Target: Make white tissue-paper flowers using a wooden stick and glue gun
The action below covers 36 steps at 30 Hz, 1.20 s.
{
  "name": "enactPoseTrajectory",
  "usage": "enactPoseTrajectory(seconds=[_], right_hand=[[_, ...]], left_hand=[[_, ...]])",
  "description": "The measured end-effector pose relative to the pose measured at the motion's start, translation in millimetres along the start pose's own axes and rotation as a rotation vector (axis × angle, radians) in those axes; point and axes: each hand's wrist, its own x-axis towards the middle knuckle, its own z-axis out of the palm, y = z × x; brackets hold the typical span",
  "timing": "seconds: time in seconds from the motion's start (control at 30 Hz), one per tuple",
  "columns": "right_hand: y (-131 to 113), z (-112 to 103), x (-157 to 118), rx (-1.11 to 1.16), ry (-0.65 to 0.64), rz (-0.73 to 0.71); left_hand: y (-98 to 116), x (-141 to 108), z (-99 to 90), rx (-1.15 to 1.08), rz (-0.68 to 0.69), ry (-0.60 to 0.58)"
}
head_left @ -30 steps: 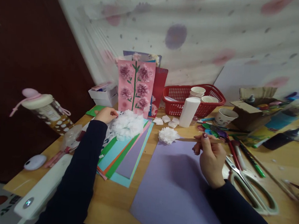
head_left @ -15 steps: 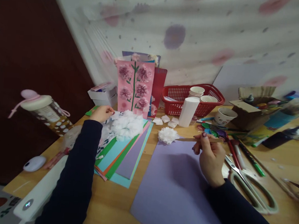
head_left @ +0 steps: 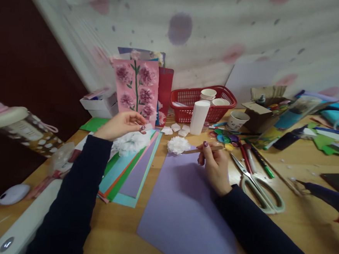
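Observation:
My right hand [head_left: 215, 169] is closed around a flat wooden craft stick [head_left: 191, 150]. The stick's far end meets a ruffled white paper flower [head_left: 178, 146], at the top edge of a purple sheet [head_left: 181, 209]. My left hand [head_left: 120, 125] is raised over a loose pile of thin white paper pieces [head_left: 132, 143]. Its thumb and fingers are pinched, with what looks like a small pale paper piece [head_left: 148, 127] at the tips. Beneath the pile lie coloured paper sheets [head_left: 129, 178], fanned out.
Behind stand a pink card with paper flowers [head_left: 136, 86], a white roll [head_left: 199, 117] and a red basket [head_left: 185, 95] of cups. Scissors [head_left: 258, 187], markers [head_left: 261, 160] and a glue gun [head_left: 324, 194] lie rightward. A bottle [head_left: 19, 122] stands left.
My left hand has lifted and moved right from the pile's back edge, now pinching near the pink card. My right hand keeps the stick at the flower. The view has swung right.

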Motion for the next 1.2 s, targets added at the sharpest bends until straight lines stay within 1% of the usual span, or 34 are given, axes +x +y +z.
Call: enactPoseTrajectory(seconds=[0.07,0.13,0.23,0.33,0.4,0.47,0.57,0.63,0.7,0.83,0.93,1.07,1.2], right_hand=[[2,2,-2,-0.026,-0.084,-0.001],[4,3,-3,-0.057,-0.14,-0.004],[7,3,-3,-0.078,-0.151,-0.022],[7,3,-3,-0.063,-0.114,-0.03],[6,3,-2,-0.048,-0.054,-0.032],[5,2,-1,-0.022,0.043,-0.041],[5,1,0,0.004,0.184,-0.067],[5,0,0,-0.003,0.224,-0.089],[5,0,-1,-0.018,0.21,-0.116],[5,3,-3,-0.108,0.095,-0.132],[7,5,-3,-0.157,0.033,-0.122],[10,7,-2,-0.209,-0.002,-0.108],[11,9,0,-0.233,-0.051,-0.099]], left_hand=[[3,1,15.3,-0.035,0.027,-0.114],[4,2,28.9,-0.049,0.047,-0.216],[5,3,44.7,-0.053,0.048,-0.325],[6,3,56.7,-0.06,0.042,-0.359],[5,4,65.3,-0.063,0.048,-0.341],[3,5,76.0,-0.066,0.055,-0.293],[-3,9,95.3,-0.06,0.056,-0.16],[-8,13,107.6,-0.032,0.057,-0.072],[-12,16,117.1,0.002,0.061,-0.02],[-16,20,126.0,0.027,0.076,0.008],[-17,20,128.1,0.051,0.095,0.022],[-16,20,130.7,0.109,0.109,0.023],[-13,21,126.3,0.145,0.131,0.041]])
